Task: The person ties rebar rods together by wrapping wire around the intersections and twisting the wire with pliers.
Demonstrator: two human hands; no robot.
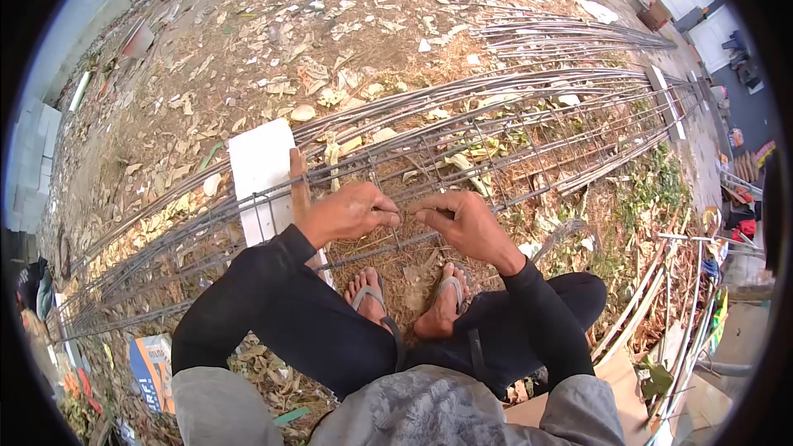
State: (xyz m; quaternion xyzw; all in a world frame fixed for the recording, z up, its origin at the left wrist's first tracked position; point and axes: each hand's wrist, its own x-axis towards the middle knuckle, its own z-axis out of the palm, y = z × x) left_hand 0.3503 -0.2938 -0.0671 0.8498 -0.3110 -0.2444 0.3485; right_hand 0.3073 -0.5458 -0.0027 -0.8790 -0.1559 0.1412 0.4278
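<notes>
A long rebar cage (pixel 537 192), made of thin steel bars with square ties across them, runs from left to right in front of me. My left hand (pixel 351 213) is over its near side, thumb and fingers pinched together. Close to it on the right, my right hand (pixel 472 227) is also closed in a pinch, its fingertips a small gap from the left ones. Whatever the fingertips hold, if anything, is too small to make out. Beneath the cage, left of my hands, lie a white board (pixel 254 157) and a wooden stick (pixel 298 186).
More loose steel bars (pixel 570 37) lie beyond the cage. Dry leaves and scraps cover the ground. My sandalled feet (pixel 442 306) are just below the cage's near edge. Wooden strips and pipes (pixel 652 293) lie at right; a printed blue-and-orange box (pixel 153 372) is at lower left.
</notes>
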